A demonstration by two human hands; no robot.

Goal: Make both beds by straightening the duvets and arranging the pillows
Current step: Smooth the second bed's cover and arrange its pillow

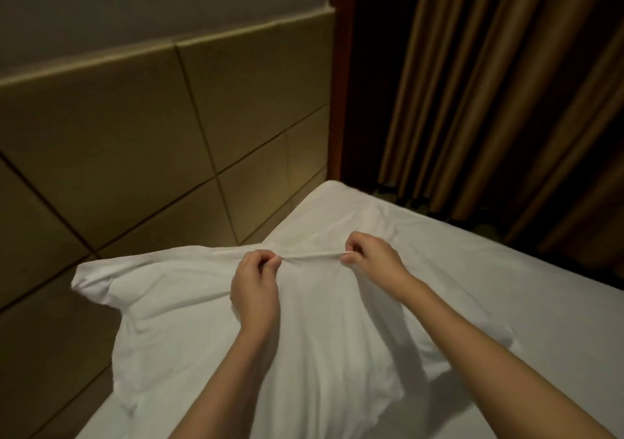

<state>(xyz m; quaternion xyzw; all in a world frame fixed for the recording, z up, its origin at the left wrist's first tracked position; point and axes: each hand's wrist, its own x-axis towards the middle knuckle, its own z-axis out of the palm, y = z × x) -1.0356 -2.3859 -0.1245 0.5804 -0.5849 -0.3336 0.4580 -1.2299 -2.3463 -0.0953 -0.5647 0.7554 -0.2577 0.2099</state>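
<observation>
A white pillow [189, 330] lies in front of me on a bed with a white sheet [506, 303], its far edge toward the headboard. My left hand [255, 288] pinches the far edge of the pillowcase near the middle. My right hand [369, 258] pinches the same edge a little to the right. Between the two hands the fabric edge is stretched into a taut thin line. The pillow's left corner sticks out toward the headboard. No duvet is in view.
A padded beige headboard [135, 141] with dark seams fills the left side. A wooden frame post [341, 77] stands at the bed's far corner. Brown curtains [506, 94] hang along the bed's right side, beyond a dark gap.
</observation>
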